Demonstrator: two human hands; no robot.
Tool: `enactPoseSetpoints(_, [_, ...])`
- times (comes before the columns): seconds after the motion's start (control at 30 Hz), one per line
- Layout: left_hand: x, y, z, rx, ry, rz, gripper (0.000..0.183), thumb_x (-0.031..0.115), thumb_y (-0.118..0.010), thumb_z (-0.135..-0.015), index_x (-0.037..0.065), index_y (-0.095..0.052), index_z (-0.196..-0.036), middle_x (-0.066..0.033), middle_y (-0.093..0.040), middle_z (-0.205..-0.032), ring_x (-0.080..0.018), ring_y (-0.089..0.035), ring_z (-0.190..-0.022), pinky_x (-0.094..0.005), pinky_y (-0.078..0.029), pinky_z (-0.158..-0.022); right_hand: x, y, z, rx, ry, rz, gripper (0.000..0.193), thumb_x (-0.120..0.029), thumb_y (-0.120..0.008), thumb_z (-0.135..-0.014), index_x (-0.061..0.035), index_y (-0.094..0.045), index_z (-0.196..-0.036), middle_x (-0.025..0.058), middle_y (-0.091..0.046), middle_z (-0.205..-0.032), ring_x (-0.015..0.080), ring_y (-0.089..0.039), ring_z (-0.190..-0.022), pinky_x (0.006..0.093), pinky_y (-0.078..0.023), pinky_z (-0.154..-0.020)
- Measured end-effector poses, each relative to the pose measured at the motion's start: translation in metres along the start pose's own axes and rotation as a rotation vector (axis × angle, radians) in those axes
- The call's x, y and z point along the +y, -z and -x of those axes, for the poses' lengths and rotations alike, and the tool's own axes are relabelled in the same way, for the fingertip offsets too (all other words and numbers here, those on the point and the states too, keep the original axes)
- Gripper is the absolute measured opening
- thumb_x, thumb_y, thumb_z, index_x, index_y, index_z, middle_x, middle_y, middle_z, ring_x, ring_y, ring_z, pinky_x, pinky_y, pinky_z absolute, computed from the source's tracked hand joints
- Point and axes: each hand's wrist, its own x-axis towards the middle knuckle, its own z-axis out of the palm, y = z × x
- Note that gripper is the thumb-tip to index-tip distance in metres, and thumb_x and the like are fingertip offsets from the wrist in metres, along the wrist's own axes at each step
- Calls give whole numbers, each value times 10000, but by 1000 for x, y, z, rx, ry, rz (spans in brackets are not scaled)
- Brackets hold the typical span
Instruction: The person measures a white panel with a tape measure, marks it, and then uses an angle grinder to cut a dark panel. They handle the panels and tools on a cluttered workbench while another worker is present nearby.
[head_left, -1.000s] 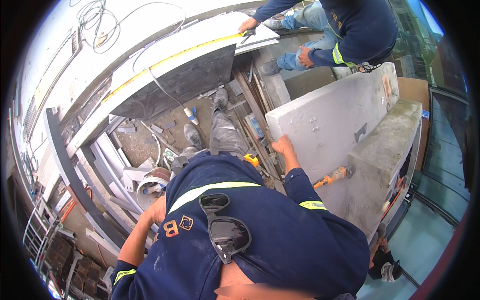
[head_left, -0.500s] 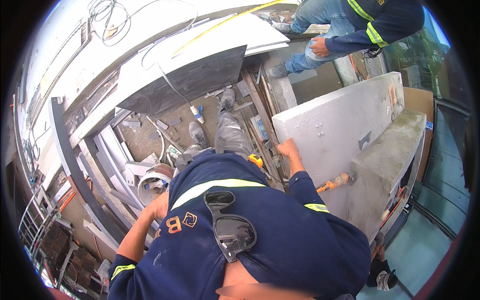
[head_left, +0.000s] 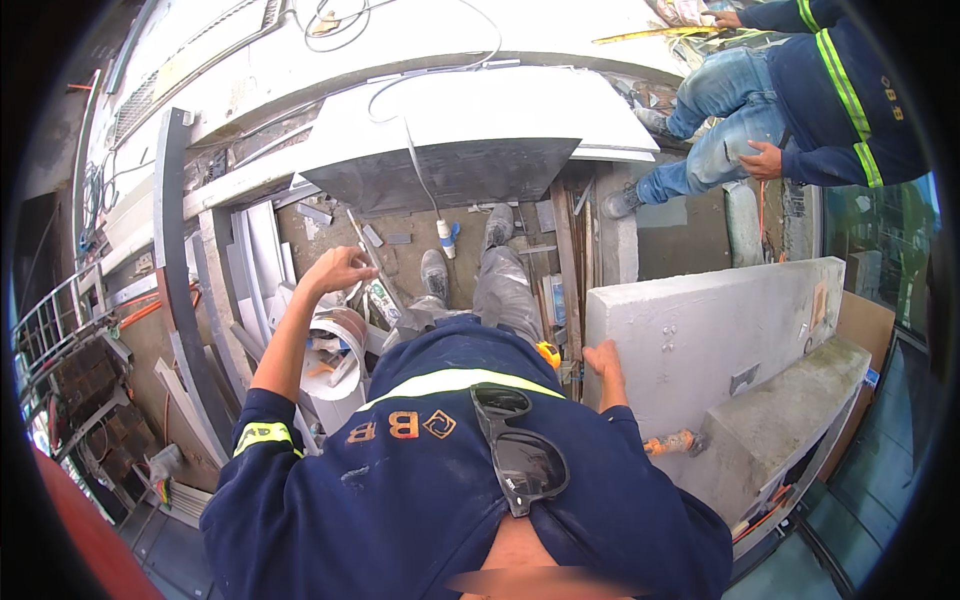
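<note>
My left hand (head_left: 340,270) is raised over a white bucket (head_left: 352,385) that has tools and rags in it. Its fingers are loosely bent, and nothing shows in them. My right hand (head_left: 604,360) is at the near left end of a thick pale concrete slab (head_left: 700,325) standing on edge, fingers curled against its edge. A yellow tape measure (head_left: 548,353) sits at my waist. Right of my right forearm, an orange power tool (head_left: 672,442) lies against the slab. A white-and-blue plug connector (head_left: 447,235) on a pale cable rests by my feet.
A large white-topped panel (head_left: 460,110) lies ahead. A grey steel post (head_left: 172,230) rises at left. Offcuts and long strips litter the ground. At far right, a co-worker (head_left: 840,100) leans toward a yellow tape strip (head_left: 650,35). A rough concrete block (head_left: 790,390) adjoins the slab.
My left hand has risen from beside the bucket to above it. My right hand stays at the slab's edge. The co-worker has moved right and reaches out by the yellow strip. My view has shifted left.
</note>
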Motion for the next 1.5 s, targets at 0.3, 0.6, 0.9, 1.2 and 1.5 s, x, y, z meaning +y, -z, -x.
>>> enactPoseSetpoints(0.3, [64, -60, -289, 300, 367, 1036, 902, 138, -734, -893, 41, -212, -1622, -295, -598, -1363, -395, -753, -951, -467, -670, -704, -10, 34, 8, -218, -100, 28, 729, -359, -646, -846, 80, -597, -1426, 295, -592, -1496, 451, -579, -1389, 546, -464, -1148])
enactPoseSetpoints(0.6, [44, -79, -400, 804, 628, 1608, 623, 98, -659, -941, 76, -343, -1477, -228, -518, -1334, -443, -637, -1119, -561, -632, -902, 13, 56, -30, -551, 142, 13, 408, -308, -592, -932, -32, -763, -1179, 119, -768, -974, 297, -723, -862, 425, -576, -775])
enactPoseSetpoints(0.9, [4, -58, -294, 976, 737, 1268, 595, 295, -639, -1008, 67, -426, -1516, -261, -520, -1473, -418, -599, -1243, -554, -611, -916, -6, 102, -20, -552, 25, -185, 402, -309, -588, -938, -42, -768, -1178, 114, -770, -980, 291, -725, -875, 422, -580, -789])
enactPoseSetpoints(1.2, [29, -41, -271, 973, 632, 880, 619, 293, -649, -995, 65, -422, -1524, -267, -528, -1469, -424, -603, -1242, -553, -607, -924, -17, 99, 1, -527, -27, -340, 396, -311, -583, -944, -51, -772, -1177, 110, -773, -986, 284, -728, -889, 419, -583, -802])
enactPoseSetpoints(1.5, [16, -26, -279, 894, 544, 683, 644, 292, -659, -982, 62, -417, -1533, -272, -536, -1464, -431, -607, -1241, -553, -602, -931, -29, 94, 10, -473, -91, -432, 391, -312, -579, -950, -61, -776, -1177, 106, -775, -993, 278, -730, -902, 416, -587, -816])
